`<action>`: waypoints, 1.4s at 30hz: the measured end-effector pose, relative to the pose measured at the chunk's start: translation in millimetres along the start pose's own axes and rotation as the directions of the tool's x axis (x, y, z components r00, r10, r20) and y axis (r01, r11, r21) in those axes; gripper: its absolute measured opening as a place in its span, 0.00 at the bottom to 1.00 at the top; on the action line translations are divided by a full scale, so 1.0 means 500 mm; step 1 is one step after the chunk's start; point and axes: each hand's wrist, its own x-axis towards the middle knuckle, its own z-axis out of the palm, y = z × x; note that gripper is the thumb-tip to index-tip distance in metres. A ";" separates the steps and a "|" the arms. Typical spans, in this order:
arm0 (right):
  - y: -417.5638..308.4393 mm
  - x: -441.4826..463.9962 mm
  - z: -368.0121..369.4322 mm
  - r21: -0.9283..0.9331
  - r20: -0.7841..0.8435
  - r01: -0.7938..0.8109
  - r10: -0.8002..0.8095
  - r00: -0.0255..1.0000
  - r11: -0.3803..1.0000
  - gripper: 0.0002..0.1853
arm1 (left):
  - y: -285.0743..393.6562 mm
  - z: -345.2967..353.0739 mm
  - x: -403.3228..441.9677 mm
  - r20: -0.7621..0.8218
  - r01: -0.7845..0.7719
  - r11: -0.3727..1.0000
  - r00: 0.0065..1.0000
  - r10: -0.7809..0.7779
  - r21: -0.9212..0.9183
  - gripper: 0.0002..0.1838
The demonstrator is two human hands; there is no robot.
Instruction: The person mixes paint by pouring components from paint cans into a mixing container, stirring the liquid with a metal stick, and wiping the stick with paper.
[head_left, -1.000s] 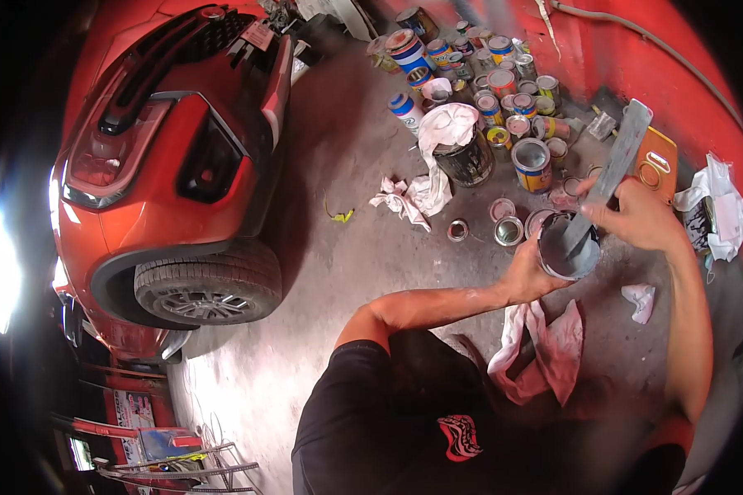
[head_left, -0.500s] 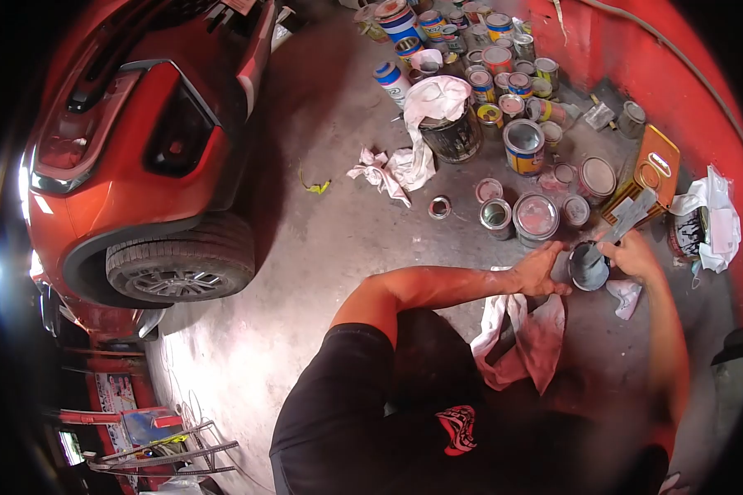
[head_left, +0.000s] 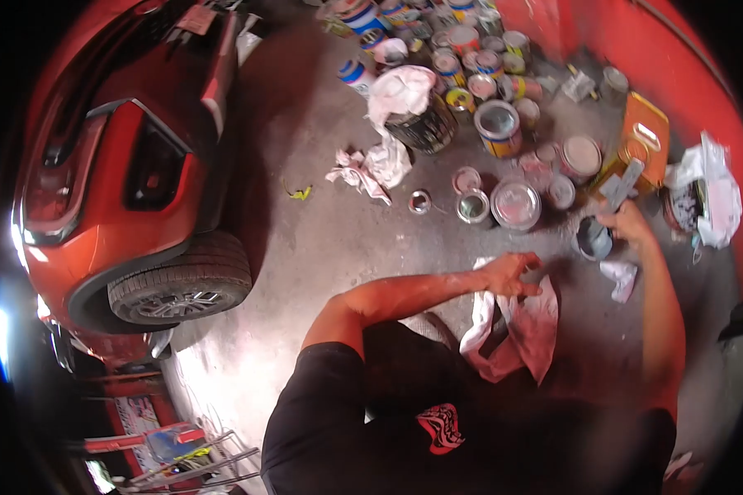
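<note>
My right hand (head_left: 630,224) grips a flat grey mixing stick (head_left: 623,185), its broad upper end sticking out beyond my fingers. Just beside that hand is a small open can (head_left: 593,238) with grey paint inside. My left hand (head_left: 512,274) is apart from the can, its fingers spread and curved with nothing in them. Beneath and behind it a stained whitish rag (head_left: 516,334) hangs in front of my body. A small crumpled cloth (head_left: 619,279) lies on the floor below the can.
Several paint cans (head_left: 516,204) crowd the floor ahead, with a yellow rectangular tin (head_left: 645,140) at their right. A cloth-draped bucket (head_left: 425,124) and crumpled rags (head_left: 371,169) stand left of them. An orange car (head_left: 99,223) is on the left; a red wall (head_left: 669,66) rises at right.
My left hand has drawn back from the can, toward the rag. My right hand still holds the stick, which now stands more upright. The view has shifted slightly.
</note>
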 end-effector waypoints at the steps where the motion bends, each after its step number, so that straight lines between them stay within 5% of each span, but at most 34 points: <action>1: 0.005 -0.001 -0.008 -0.033 0.010 -0.001 0.002 1.000 0.999 0.22 | 0.001 -0.008 0.001 0.014 0.009 1.000 1.000 -0.008 -0.014 0.38; 4: -0.047 -0.044 -0.008 -0.225 -0.019 -0.069 0.066 0.998 0.972 0.24 | 0.016 -0.018 0.003 0.071 0.009 1.000 0.997 -0.007 -0.022 0.37; 13: -0.057 -0.102 -0.088 -0.293 0.053 -0.029 0.046 0.998 0.956 0.29 | 0.038 -0.017 0.008 0.096 0.049 0.999 0.994 -0.049 0.010 0.35; 15: -0.014 -0.116 -0.123 -0.471 -0.096 0.000 -0.051 0.994 0.882 0.35 | 0.030 -0.017 0.002 0.086 0.043 0.998 0.995 -0.046 0.037 0.35; 20: 0.140 -0.193 -0.113 -0.798 -0.087 0.087 -0.256 0.963 0.597 0.36 | 0.015 -0.018 -0.005 0.053 0.037 0.998 0.998 -0.039 0.048 0.34; 22: 0.166 -0.220 -0.062 -0.694 -0.228 -0.063 -0.136 0.964 0.717 0.31 | 0.019 -0.027 -0.009 0.075 0.045 0.998 0.996 -0.049 0.054 0.35; 26: 0.228 -0.266 -0.035 -0.511 -0.379 -0.047 -0.176 0.908 0.858 0.23 | 0.035 -0.052 -0.015 0.004 0.037 0.996 0.999 -0.038 0.083 0.35; 28: 0.224 -0.297 -0.059 -0.464 -0.433 0.096 -0.320 0.843 0.880 0.18 | 0.064 -0.073 -0.014 -0.082 0.025 0.999 0.996 -0.028 -0.041 0.34; 30: 0.139 -0.352 -0.036 -0.540 -0.443 0.039 -0.324 0.836 0.841 0.19 | 0.088 -0.074 -0.006 -0.095 0.000 0.995 0.995 -0.009 -0.097 0.33; 32: 0.120 -0.364 -0.019 -0.786 -0.387 0.069 -0.575 0.721 0.615 0.23 | 0.124 -0.078 0.001 -0.061 -0.009 0.999 0.998 0.006 -0.054 0.32; 33: 0.111 -0.364 0.001 -0.785 -0.391 0.069 -0.579 0.715 0.615 0.23 | 0.115 -0.065 0.011 -0.047 -0.070 0.994 0.997 0.066 -0.085 0.31; 35: 0.110 -0.341 0.043 -0.729 -0.343 0.059 -0.438 0.831 0.682 0.27 | 0.143 -0.068 0.003 -0.027 -0.081 0.997 0.996 0.081 0.008 0.31; 38: 0.201 -0.288 0.082 -0.846 -0.301 -0.048 -0.401 0.865 0.531 0.31 | 0.141 -0.069 -0.007 -0.013 -0.094 0.992 0.995 0.096 0.083 0.31; 42: 0.282 -0.265 0.022 -0.789 -0.370 -0.135 -0.288 0.883 0.599 0.31 | 0.121 -0.106 -0.052 -0.102 -0.088 0.995 0.990 0.092 0.043 0.32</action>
